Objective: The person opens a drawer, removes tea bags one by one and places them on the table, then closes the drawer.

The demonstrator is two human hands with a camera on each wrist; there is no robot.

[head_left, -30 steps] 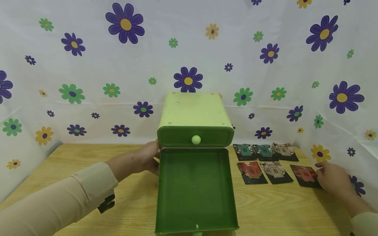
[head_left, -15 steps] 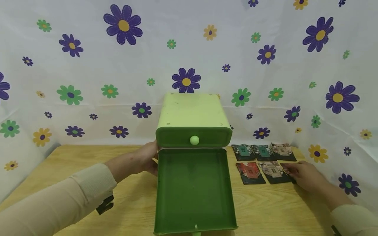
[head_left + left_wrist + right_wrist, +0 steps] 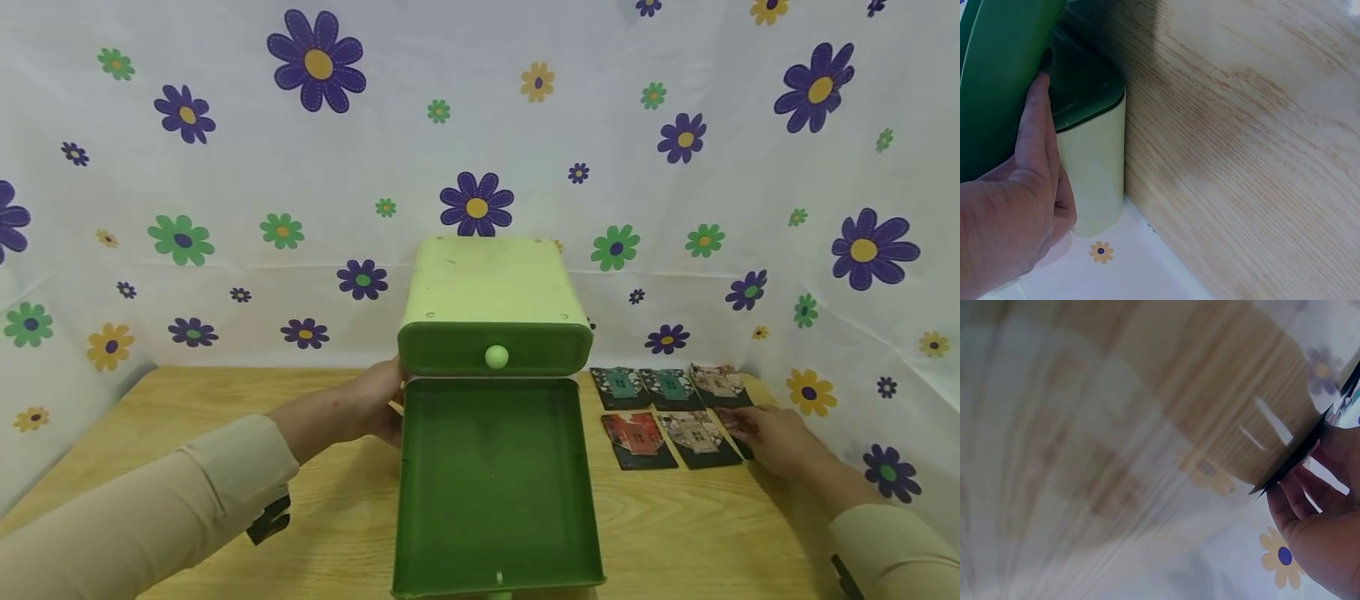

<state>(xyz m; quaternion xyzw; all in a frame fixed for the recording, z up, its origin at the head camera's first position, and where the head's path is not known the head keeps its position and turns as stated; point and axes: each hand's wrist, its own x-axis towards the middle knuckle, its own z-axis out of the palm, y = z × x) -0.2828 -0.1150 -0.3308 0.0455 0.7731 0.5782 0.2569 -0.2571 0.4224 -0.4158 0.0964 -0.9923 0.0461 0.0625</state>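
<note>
Presently the right hand (image 3: 782, 443) is pinching a dark packet (image 3: 1299, 453) right of the drawer cabinet (image 3: 491, 279), perhaps risking skewing the patterned packet (image 3: 697, 437) by crowding it, while the left hand (image 3: 372, 402), fingers mostly straight, is touching the cabinet.

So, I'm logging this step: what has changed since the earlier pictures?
The right hand moved left, bringing the end packet, which it was already touching, close beside its front-row neighbour. Nothing was visibly let go. The left hand stayed at the cabinet, the lower drawer stayed open, and the other packets stayed put.
</note>
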